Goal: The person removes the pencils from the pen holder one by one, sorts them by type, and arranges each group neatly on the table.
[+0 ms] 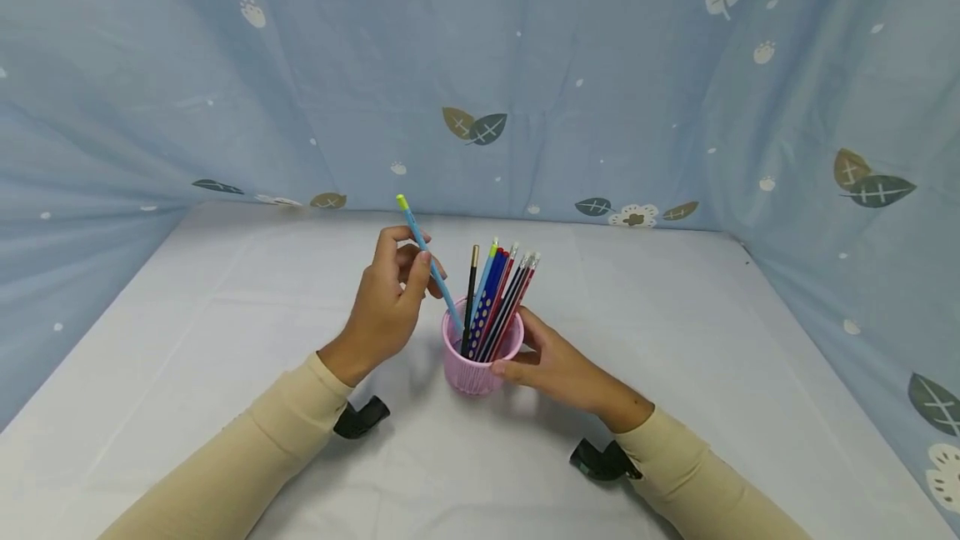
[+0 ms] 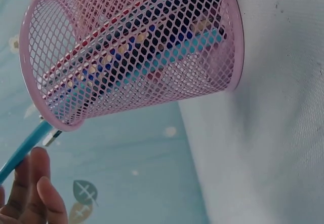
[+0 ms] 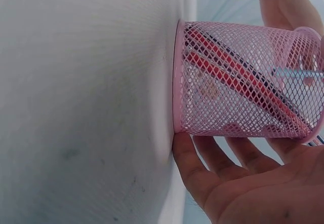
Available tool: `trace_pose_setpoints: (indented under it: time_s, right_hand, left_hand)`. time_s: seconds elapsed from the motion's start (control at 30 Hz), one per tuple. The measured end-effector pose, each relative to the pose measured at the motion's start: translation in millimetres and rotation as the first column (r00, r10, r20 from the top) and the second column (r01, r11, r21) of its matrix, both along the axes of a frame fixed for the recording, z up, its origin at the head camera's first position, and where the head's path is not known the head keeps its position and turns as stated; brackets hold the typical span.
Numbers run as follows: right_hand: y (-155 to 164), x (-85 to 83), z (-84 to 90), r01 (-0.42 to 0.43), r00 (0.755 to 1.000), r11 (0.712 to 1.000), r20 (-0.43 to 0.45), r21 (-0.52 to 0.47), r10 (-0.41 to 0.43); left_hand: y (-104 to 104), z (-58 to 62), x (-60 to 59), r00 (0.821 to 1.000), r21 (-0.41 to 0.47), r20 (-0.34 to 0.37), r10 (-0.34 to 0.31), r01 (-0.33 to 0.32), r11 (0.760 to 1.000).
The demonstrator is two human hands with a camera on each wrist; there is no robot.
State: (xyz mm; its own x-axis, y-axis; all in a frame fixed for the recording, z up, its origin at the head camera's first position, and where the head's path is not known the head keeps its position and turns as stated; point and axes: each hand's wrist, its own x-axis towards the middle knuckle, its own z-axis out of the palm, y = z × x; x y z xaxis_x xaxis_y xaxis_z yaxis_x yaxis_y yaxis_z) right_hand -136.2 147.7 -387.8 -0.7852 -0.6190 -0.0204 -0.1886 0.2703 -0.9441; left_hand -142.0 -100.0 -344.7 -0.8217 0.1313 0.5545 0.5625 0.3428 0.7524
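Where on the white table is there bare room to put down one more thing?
The table is bare from the left hand to the left curtain, from the right hand to the right curtain, and in front of the pink cup, between sleeves. The cup is crowded: pencils inside, the right hand gripping it, the left holding a blue pencil there.

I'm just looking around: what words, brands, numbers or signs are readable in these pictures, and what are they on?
None: no word, brand, number or sign can be read in any view.
Blue pencil in the left hand: any print is too small to read.
Other pencils in the pink cup: stripes and dots, no legible lettering.
Blue curtain: only pictures, such as leaves and flowers.
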Motion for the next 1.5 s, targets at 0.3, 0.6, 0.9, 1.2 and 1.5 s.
trace_pose_setpoints:
  time_s: [0.3, 0.6, 0.9, 1.2, 1.5]
  right_hand:
    - [0.3, 0.1, -0.5, -0.004, 1.000, 1.000, -0.006, 0.012, 0.004]
    - [0.6, 0.2, 0.0, -0.004, 1.000, 1.000, -0.013, 0.015, 0.005]
    - [0.3, 1.1, -0.2, -0.005, 1.000, 1.000, -0.019, 0.011, 0.005]
    - [-0.7, 0.6, -0.3, -0.008, 1.000, 1.000, -0.025, 0.024, 0.009]
    - [0.1, 1.6, -0.2, -0.013, 0.999, 1.000, -0.039, 0.028, 0.014]
  left_hand:
    - [-2.2, 0.3, 0.3, 0.998, 0.059, -0.060, 0.025, -0.021, 0.998]
    - [-3.1, 1.0, -2.6, 0.997, 0.075, -0.079, 0.023, -0.017, 0.997]
    - [-3.9, 1.1, -2.9, 0.995, 0.059, -0.099, 0.031, -0.025, 0.998]
    - [-5.3, 1.4, -4.1, 0.994, 0.043, -0.107, 0.037, -0.033, 0.999]
    - [-5.3, 2.7, -2.0, 0.995, 0.042, -0.102, 0.022, -0.017, 0.999]
